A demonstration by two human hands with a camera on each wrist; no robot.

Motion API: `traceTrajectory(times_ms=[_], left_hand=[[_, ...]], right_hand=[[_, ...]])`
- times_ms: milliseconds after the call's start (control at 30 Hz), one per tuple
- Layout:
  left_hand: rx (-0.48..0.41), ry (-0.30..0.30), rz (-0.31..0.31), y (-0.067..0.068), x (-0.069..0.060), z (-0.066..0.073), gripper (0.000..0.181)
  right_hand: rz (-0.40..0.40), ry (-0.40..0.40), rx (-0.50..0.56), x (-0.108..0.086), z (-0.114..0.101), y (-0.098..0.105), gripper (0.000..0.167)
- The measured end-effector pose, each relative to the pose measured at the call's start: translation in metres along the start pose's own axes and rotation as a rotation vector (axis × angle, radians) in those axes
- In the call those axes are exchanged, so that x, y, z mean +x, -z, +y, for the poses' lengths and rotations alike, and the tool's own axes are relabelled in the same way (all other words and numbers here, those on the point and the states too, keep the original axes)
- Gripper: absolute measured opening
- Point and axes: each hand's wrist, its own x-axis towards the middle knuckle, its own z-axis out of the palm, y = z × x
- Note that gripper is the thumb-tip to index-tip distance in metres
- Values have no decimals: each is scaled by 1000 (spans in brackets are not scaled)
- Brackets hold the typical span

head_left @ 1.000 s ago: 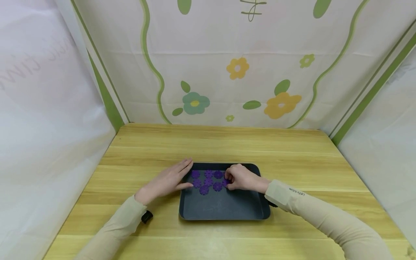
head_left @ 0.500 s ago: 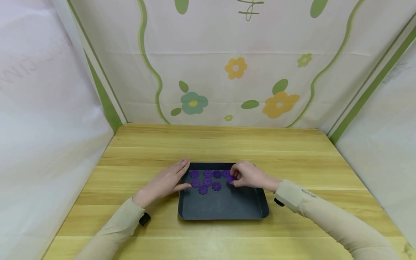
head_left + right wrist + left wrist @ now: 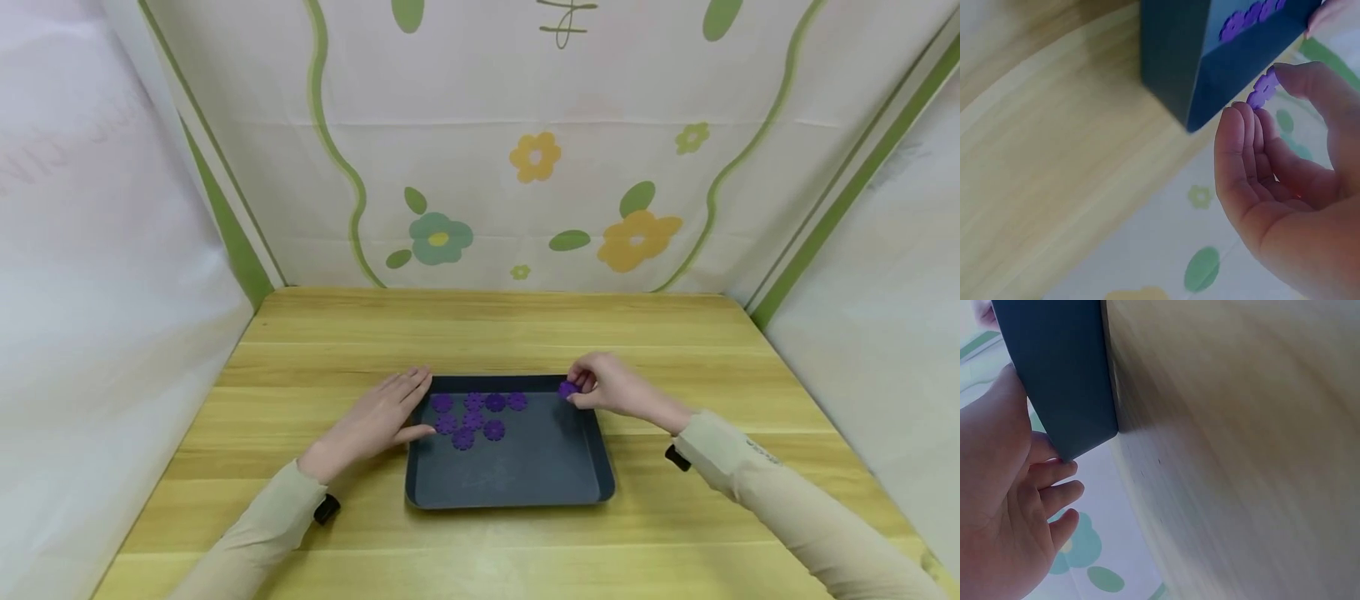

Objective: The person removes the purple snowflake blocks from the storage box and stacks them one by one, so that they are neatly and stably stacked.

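Note:
A dark rectangular baking tray (image 3: 517,483) lies on the table, with several purple flower-shaped discs (image 3: 472,420) flat in its far left part. My left hand (image 3: 375,421) rests against the tray's left side, fingers extended toward the far corner; in the left wrist view the same hand (image 3: 1010,506) touches the tray's wall (image 3: 1063,375). Over the tray's far right corner, my right hand (image 3: 622,390) pinches one purple disc (image 3: 567,389) between thumb and fingers. The right wrist view shows this notched disc (image 3: 1263,89) edge-on at the fingertips, apart from the discs in the tray.
The wooden table (image 3: 517,333) extends around the tray on all sides. White cloth walls (image 3: 480,150) with printed flowers and leaves enclose it at the back, left and right. Each wrist carries a small black device, such as the one on the left (image 3: 327,508).
My right hand has taken one purple disc from the right end of the group and moved it right and up toward the tray's far right corner. My left hand stays at the tray's left side.

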Motion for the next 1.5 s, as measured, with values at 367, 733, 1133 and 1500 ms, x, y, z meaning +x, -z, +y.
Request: traceTrajectory(times_ms=[367,733,1133,1500], left_hand=[[-4,4,17,-1,-1,-1,82],[0,-2,15,-1,-1,-2,83],[-4,6,-3,0,-1,-1,83],[4,6,12,0,-1,0,83]], right_hand=[[52,-76,-15,-20,33,15,14],[80,-136,-62,-35,59,19,14],[94,-170,-80,-46,83,16,21],[44,-243,-73,-54,97,11,22]])
